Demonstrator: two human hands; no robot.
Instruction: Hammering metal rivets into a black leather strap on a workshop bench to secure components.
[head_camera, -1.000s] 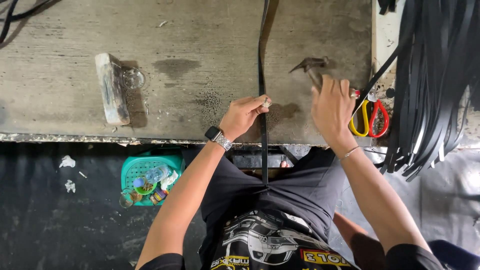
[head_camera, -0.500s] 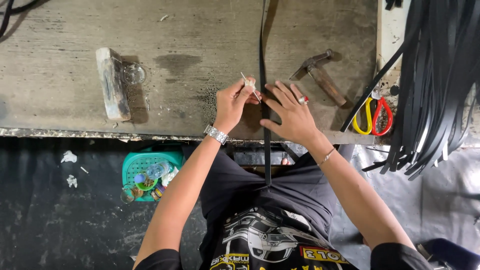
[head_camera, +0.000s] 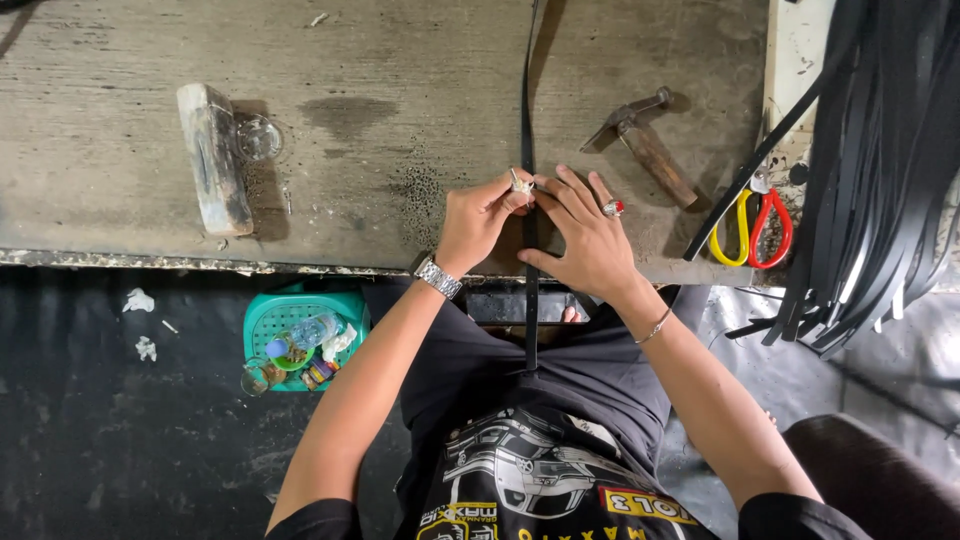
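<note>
My left hand (head_camera: 478, 215) is closed in a pinch on a small pale metal fitting (head_camera: 519, 184), thumb and forefinger holding it right against the left edge of the black strap (head_camera: 524, 120); my right hand (head_camera: 590, 235) lies open and flat, fingers spread, pressing the strap down onto the tabletop (head_camera: 400, 90); the two hands nearly touch, the fitting sitting at about eleven o'clock from my right hand. The strap's long axis runs straight from twelve to six o'clock, off the far edge of the tabletop at twelve and down over the near edge into my lap; the left hand is the nearer one to the fitting, the right the nearer to the strap itself.

At two o'clock from my hands lies a hammer (head_camera: 645, 140) with a wooden handle, well apart; further toward three o'clock, scissors (head_camera: 752, 228) with one yellow and one red loop, beside a hanging bundle of black strips (head_camera: 880, 170); at nine to ten o'clock a long pale block (head_camera: 212, 158) with a small glass dish (head_camera: 258, 137) just beside it. Below the tabletop at seven o'clock a green plastic basket (head_camera: 270, 315) holds small bottles and bits; their labels are too small to make out.
</note>
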